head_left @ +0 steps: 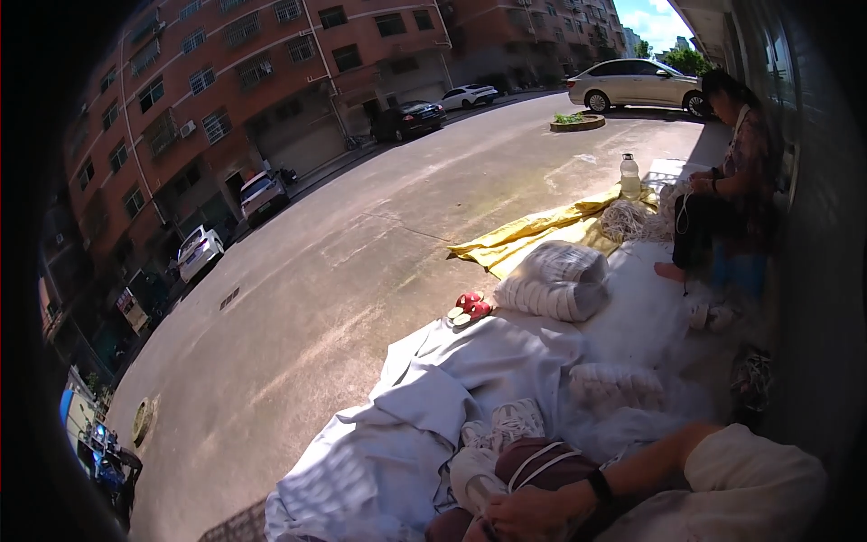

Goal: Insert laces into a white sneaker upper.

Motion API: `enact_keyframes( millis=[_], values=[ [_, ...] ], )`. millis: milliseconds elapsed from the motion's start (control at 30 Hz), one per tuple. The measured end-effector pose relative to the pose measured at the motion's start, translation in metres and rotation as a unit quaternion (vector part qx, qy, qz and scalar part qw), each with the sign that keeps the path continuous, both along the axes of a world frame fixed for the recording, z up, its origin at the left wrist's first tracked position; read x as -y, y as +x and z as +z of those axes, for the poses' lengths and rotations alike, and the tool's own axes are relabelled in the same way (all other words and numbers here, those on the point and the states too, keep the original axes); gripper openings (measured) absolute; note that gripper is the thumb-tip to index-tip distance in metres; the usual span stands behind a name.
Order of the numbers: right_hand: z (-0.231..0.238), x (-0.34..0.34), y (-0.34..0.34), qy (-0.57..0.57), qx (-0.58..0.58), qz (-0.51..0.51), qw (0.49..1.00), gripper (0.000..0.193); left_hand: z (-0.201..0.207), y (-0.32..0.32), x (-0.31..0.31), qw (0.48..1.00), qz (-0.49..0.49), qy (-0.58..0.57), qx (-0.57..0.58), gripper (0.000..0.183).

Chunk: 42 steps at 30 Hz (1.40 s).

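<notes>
Below, one hand grips two white cords; two red slippers nearby.

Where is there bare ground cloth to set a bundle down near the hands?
Free: the white cloth between the bagged cord bundle and the seated person, and the grey sheet below the red slippers. Crowded: around the right hand, where white cord piles up.

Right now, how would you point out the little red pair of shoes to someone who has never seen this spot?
Start at the grey sheet spread along the pavement. At its street-side edge, just left of the clear bag of white cord bundles, lie the red shoes. They are the only bright red thing among the white and grey.
</notes>
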State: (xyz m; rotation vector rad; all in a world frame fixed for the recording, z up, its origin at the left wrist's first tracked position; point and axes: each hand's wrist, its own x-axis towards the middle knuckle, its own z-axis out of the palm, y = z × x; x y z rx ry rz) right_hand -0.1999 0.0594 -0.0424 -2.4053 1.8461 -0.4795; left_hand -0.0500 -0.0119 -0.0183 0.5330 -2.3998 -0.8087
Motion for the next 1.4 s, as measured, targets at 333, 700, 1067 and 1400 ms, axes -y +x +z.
enact_keyframes(
  millis=[333, 700, 1067, 1400],
  values=[
    [0.031, 0.000, 0.012, 0.015, 0.116, -0.148, 0.982, 0.024, 0.000, -0.003, 0.023, 0.998, -0.003, 0.028, 0.057, 0.031],
    [0.022, 0.008, 0.023, 0.008, 0.114, -0.167, 0.979, 0.020, 0.014, -0.011, 0.043, 0.979, -0.007, 0.148, 0.143, 0.016],
    [0.037, 0.003, 0.012, -0.037, 0.067, -0.091, 0.993, 0.019, 0.025, -0.014, 0.019, 0.995, 0.007, 0.097, 0.012, 0.010],
    [0.096, -0.057, 0.000, 0.316, 0.663, 0.004, 0.678, 0.020, 0.044, 0.010, 0.023, 0.858, 0.026, 0.490, 0.154, 0.024]
  ],
)
